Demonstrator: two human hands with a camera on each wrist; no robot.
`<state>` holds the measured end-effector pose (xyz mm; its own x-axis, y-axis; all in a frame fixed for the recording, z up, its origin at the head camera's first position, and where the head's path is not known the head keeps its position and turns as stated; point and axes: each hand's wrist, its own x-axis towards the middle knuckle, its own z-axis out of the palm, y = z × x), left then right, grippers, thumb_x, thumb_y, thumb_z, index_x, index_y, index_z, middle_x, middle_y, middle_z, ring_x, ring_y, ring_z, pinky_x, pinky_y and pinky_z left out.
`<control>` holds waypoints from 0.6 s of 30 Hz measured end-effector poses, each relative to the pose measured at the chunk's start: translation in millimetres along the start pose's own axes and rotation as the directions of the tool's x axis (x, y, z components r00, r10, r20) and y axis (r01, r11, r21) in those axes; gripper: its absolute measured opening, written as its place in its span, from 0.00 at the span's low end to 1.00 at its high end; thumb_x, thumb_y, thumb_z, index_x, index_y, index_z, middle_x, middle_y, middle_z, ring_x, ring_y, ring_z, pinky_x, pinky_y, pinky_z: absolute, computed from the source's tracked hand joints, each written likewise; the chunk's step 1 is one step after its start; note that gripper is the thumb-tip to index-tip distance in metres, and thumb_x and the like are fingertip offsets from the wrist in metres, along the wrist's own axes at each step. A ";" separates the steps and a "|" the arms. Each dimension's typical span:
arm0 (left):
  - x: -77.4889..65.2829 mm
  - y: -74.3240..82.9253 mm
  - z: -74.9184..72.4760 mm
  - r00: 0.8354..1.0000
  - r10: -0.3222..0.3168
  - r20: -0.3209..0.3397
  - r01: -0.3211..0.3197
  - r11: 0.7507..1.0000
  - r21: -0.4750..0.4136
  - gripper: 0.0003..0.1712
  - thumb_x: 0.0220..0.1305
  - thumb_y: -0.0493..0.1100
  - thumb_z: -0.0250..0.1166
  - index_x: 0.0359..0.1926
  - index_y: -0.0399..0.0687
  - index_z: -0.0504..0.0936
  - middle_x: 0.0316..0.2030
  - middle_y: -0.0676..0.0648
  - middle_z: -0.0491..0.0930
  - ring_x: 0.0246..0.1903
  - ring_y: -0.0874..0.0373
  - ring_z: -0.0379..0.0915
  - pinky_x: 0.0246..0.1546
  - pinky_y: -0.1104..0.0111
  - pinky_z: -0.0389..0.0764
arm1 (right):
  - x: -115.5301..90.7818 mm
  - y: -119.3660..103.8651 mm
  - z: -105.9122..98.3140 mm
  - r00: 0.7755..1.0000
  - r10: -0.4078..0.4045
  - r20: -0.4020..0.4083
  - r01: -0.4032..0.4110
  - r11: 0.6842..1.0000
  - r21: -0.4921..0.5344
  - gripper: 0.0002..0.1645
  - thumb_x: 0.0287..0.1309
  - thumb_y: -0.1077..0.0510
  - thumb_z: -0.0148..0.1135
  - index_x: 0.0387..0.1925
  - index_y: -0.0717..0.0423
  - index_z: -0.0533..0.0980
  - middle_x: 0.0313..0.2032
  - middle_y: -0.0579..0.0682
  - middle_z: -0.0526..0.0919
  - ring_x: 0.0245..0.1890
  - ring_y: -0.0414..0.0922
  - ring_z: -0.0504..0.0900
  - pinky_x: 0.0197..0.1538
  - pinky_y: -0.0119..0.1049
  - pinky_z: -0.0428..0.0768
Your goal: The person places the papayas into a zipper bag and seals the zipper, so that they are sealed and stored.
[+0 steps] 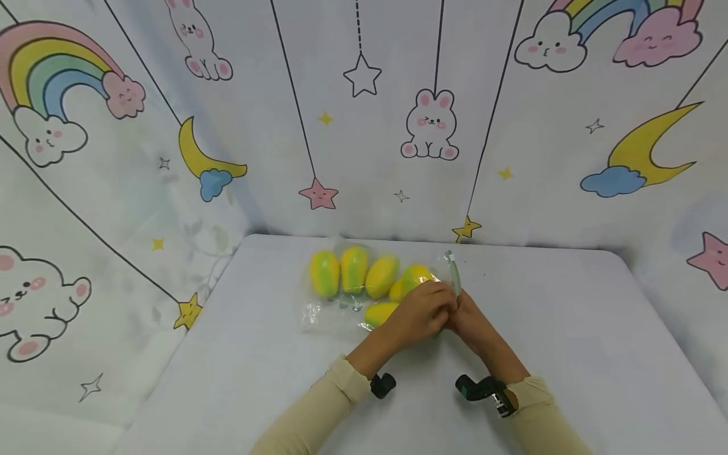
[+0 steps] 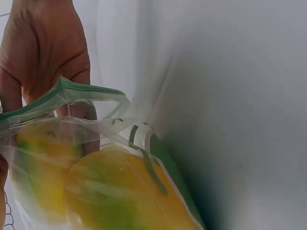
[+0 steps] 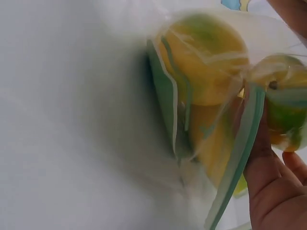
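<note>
A clear plastic zip bag (image 1: 321,318) with a green zip strip (image 3: 233,167) lies on the table, holding several yellow-green mangoes (image 1: 354,268). At the bag's right end, my left hand (image 1: 423,309) grips the mouth with curled fingers; a sliver of finger shows at the edge of the left wrist view. Close beside it, my right hand (image 1: 471,321) reaches in from the right, partly hidden by the left. In the right wrist view, its thumb and fingers are curled about one mango (image 3: 290,122) just inside the mouth, with the zip strip in front of the thumb.
The white table (image 1: 239,366) runs up to a patterned cloth backdrop (image 1: 364,145) with rabbits, stars and rainbows. Black wrist cameras (image 1: 480,387) hang under both wrists, close over the table. Beige sleeves (image 1: 318,404) cover the forearms.
</note>
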<state>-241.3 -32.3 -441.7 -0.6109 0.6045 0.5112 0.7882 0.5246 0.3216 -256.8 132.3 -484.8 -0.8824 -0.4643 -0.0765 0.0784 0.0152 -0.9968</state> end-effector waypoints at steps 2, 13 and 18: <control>2.4 -0.9 0.7 1.000 -0.024 -0.011 0.024 1.000 0.010 0.07 0.64 0.33 0.62 0.38 0.48 0.83 0.46 0.52 0.82 0.50 0.61 0.74 0.59 0.80 0.70 | 3.0 -4.1 -2.3 1.000 -0.008 -0.021 0.008 1.000 -0.028 0.31 0.71 0.55 0.53 0.70 0.54 0.55 0.48 0.45 0.75 0.40 0.40 0.75 0.42 0.36 0.80; 10.4 -2.9 -2.5 0.990 -0.079 -0.117 0.076 0.997 -0.029 0.07 0.67 0.33 0.61 0.37 0.47 0.84 0.48 0.50 0.84 0.54 0.59 0.76 0.60 0.78 0.71 | 18.6 -17.2 -3.0 0.993 0.012 -0.120 -0.013 1.000 -0.012 0.32 0.72 0.55 0.52 0.71 0.56 0.55 0.47 0.47 0.74 0.38 0.40 0.76 0.41 0.35 0.81; 11.4 -4.9 -2.2 0.987 -0.080 -0.138 0.072 0.996 -0.059 0.07 0.66 0.32 0.61 0.36 0.46 0.84 0.48 0.49 0.84 0.55 0.58 0.75 0.61 0.78 0.71 | 24.0 -18.1 5.0 0.984 -0.041 -0.174 0.046 0.999 0.025 0.29 0.66 0.63 0.56 0.66 0.58 0.59 0.40 0.43 0.74 0.34 0.38 0.73 0.34 0.32 0.77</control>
<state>-252.0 -29.3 -435.7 -0.6557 0.4727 0.5888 0.7452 0.5305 0.4040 -277.1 116.5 -468.5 -0.9520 -0.3036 -0.0387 0.0495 -0.0279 -0.9984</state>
